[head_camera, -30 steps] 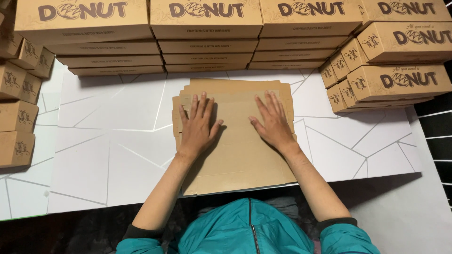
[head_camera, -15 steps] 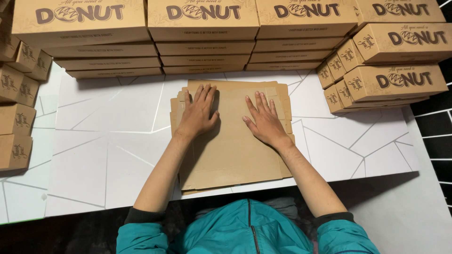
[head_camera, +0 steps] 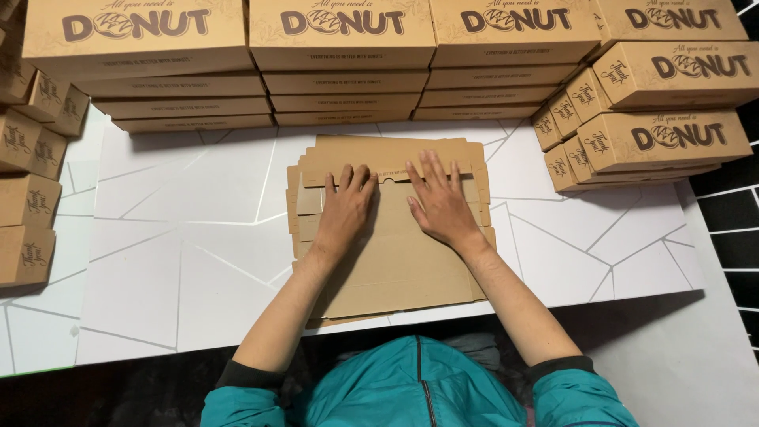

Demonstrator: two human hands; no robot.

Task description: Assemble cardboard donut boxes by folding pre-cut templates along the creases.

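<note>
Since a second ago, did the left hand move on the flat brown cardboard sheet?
Yes. The left hand slid toward the person, away from the stacked brown cardboard boxes at the back, along the flat brown cardboard sheet.

Views: one only, a head-worn camera; nothing is shared with a second view.
Position: above the near edge of the white table (head_camera: 182, 277).
Direction: straight down, tipped slightly toward the far side.
Nearness: close; forearms fill the centre.
Coverage: stacked boxes (head_camera: 348, 47) along far, left and right edges.
</note>
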